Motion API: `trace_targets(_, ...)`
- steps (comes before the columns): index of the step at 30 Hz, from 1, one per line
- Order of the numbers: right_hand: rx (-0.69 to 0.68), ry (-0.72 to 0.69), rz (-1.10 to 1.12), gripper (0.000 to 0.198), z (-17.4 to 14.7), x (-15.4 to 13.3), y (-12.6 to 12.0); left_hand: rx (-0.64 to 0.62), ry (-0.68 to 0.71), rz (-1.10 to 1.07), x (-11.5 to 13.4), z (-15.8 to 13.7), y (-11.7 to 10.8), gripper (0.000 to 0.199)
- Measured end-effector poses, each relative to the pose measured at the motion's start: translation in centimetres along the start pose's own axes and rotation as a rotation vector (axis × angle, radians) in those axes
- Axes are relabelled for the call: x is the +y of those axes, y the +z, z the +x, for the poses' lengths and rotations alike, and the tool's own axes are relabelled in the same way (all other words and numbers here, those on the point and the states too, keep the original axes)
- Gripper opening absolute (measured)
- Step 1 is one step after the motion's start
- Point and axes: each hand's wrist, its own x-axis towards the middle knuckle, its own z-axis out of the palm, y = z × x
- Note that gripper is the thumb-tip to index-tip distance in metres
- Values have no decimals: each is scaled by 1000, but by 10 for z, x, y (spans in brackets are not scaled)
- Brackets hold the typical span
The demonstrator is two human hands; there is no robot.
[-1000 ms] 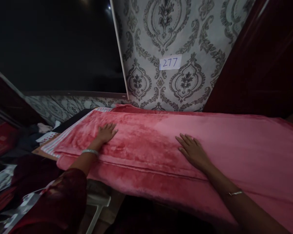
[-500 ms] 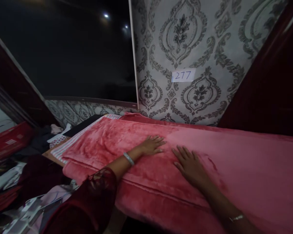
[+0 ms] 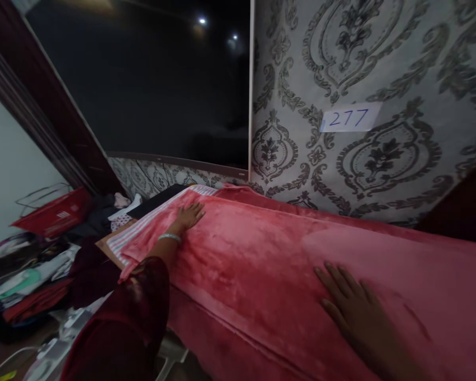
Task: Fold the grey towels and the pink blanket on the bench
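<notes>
A plush pink-red blanket [image 3: 238, 259] lies spread in folded layers over a long surface, its near side hanging over the edge. Toward its far left end, my left hand [image 3: 188, 216] rests flat on the pile with fingers apart. My right hand [image 3: 351, 299] lies palm down on the blanket further right, fingers spread, near the border between the darker pile and a smoother, paler area. Neither hand grips the cloth. Beneath the blanket's left end a striped cloth [image 3: 117, 244] shows.
A large dark television [image 3: 150, 84] hangs on the patterned wall behind. A paper marked 277 [image 3: 351, 117] is stuck to the wallpaper. At the left are a red bag [image 3: 57, 211] and piled clothes [image 3: 35, 280]. White power strips [image 3: 53, 354] lie low at the front left.
My left hand has slid left across the blanket, away from my right hand, which still lies flat. Wrinkles at the left end look smoother. The camera view has turned left.
</notes>
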Motion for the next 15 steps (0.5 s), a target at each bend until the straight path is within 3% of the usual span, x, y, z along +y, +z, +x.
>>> trace_targets(7, -80, 19, -43, 59, 3, -6, -12, 88, -241, -11, -84, -42, -5, 53)
trace_targets(15, -145, 10, -22, 66, 4, -6, -24, 115, -482, -31, -122, -79, -8, 52)
